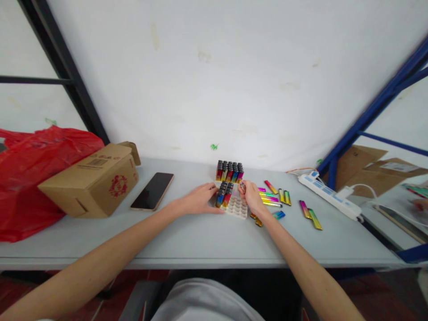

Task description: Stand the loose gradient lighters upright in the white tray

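A white tray (pixel 238 208) with rows of round-edged slots lies on the table, its left part filled with upright shiny lighters (pixel 224 196) with black tops. My left hand (pixel 200 199) is at the tray's left side, thumb and fingers spread around the standing lighters; whether it presses on them I cannot tell. Above the tray's right part, my right hand (pixel 251 196) is closed around a lighter (pixel 242 187), of which only the metal end shows. Just behind stands a second, full block of lighters (pixel 230 171). Loose colourful lighters (pixel 271 199) lie right of my right hand.
A black phone (pixel 153 191), a cardboard box (pixel 96 178) and a red plastic bag (pixel 40 178) are on the left. Two more lighters (pixel 310 215) and a white power strip (pixel 329 196) with cables lie on the right. A white wall (pixel 234 89) rises behind the table.
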A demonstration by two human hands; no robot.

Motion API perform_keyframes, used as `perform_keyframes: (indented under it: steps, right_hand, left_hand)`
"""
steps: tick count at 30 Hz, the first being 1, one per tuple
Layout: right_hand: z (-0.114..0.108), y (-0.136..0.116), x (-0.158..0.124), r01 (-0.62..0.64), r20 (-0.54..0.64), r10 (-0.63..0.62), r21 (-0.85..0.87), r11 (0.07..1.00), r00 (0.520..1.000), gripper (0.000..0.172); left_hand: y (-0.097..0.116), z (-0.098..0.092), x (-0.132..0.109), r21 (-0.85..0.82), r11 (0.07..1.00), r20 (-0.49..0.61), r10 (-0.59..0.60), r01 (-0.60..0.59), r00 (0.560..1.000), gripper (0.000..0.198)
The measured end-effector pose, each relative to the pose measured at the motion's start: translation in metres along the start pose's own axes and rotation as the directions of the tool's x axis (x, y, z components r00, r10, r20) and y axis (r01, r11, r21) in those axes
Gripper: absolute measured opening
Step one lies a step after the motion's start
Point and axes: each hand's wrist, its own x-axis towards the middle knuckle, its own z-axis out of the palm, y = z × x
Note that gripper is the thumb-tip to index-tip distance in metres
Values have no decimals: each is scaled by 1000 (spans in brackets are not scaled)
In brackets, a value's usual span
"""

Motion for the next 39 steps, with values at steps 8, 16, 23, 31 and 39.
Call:
perform_keyframes:
  steps: [8, 16, 23, 31, 39]
  right_hand:
    - [-1, -6, -2, -92, -9, 93, 80, 993, 996, 51]
    - [-7, 1, 2, 45, -72, -52, -97, 994, 996, 45]
    - [-6, -2, 1, 69, -55, -69, -12, 998, 996, 57]
    - [-16, -22, -11, 329, 63, -324, -83, 941, 944, 50]
    - [-19, -27, -19, 473, 128, -458, -316, 822, 880, 31]
  left_hand:
    - [1, -2, 0, 8, 1000, 12, -9, 9, 1000, 71]
    - [0, 0, 0, 7, 1000, 11, -4, 4, 1000, 72]
    - [-1, 1, 0, -11, 1000, -3, 1, -1, 1000, 72]
    - [2, 1, -1, -51, 998, -12, -32, 31, 999, 73]
    - [10, 7, 1, 13, 994, -44, -112, 113, 993, 71]
